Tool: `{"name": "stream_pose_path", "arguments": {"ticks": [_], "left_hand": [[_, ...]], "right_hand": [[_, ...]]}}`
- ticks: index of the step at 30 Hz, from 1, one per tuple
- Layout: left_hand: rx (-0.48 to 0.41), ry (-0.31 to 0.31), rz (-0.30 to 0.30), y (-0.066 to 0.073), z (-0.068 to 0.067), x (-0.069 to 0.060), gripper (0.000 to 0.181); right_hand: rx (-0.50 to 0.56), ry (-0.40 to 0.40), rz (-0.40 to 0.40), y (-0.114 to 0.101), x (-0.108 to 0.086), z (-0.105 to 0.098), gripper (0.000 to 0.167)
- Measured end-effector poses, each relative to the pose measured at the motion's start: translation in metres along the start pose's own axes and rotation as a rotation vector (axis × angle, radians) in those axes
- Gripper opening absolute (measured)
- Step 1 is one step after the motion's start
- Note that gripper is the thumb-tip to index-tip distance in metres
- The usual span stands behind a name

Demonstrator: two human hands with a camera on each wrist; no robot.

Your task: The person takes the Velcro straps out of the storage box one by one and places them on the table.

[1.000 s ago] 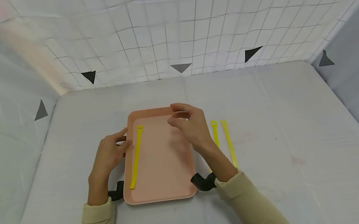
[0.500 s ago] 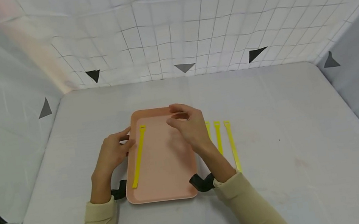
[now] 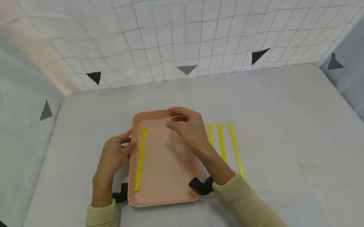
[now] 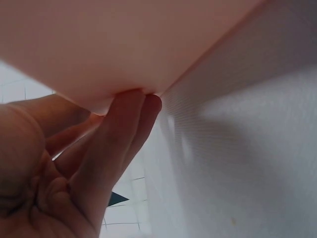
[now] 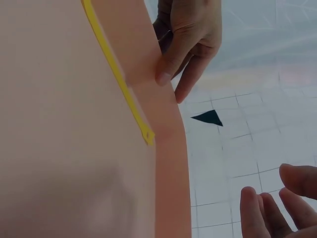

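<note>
A pink rectangular tray point(image 3: 164, 162) stands in front of me, with one yellow slotted strap point(image 3: 141, 158) lying lengthwise near its left side. My left hand point(image 3: 112, 154) grips the tray's left rim; the left wrist view shows its fingers point(image 4: 114, 134) pressed to the underside, and in the right wrist view its thumb lies on top. Over the tray's upper right part hovers my right hand point(image 3: 187, 128). Its fingers are loosely bent and the thumb is apart, holding nothing. Part of the tray's right rim is hidden behind this hand.
Three more yellow straps point(image 3: 234, 145) lie side by side on the white table point(image 3: 307, 111), right of the tray, partly covered by my right forearm. Black camera mounts point(image 3: 202, 186) sit at both wrists. A gridded white sheet point(image 3: 212, 28) hangs behind.
My right hand has drifted slightly left over the tray, uncovering more of the straps beside the forearm. The head view has shifted a little. The left hand keeps its grip.
</note>
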State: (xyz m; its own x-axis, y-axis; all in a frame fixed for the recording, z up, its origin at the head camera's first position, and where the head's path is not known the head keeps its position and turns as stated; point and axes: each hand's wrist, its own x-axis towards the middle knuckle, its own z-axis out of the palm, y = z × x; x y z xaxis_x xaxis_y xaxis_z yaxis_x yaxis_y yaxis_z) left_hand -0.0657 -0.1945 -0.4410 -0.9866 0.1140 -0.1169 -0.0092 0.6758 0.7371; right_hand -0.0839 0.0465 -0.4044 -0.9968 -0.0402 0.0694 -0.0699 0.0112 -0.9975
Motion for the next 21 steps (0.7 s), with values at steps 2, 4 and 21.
{"name": "stream_pose_path", "arguments": {"ticks": [2, 4, 21], "left_hand": [[-0.001, 0.001, -0.004, 0.0, 0.0, 0.0, 0.054], [0.001, 0.0, -0.005, 0.0, 0.0, 0.0, 0.054], [0.009, -0.007, -0.035, 0.002, -0.001, 0.0, 0.054]], "right_hand": [[-0.006, -0.001, 0.004, 0.002, 0.0, 0.002, 0.033], [-0.013, 0.0, 0.008, 0.004, 0.001, 0.005, 0.035], [-0.118, -0.012, -0.041, 0.015, 0.006, 0.028, 0.035]]}}
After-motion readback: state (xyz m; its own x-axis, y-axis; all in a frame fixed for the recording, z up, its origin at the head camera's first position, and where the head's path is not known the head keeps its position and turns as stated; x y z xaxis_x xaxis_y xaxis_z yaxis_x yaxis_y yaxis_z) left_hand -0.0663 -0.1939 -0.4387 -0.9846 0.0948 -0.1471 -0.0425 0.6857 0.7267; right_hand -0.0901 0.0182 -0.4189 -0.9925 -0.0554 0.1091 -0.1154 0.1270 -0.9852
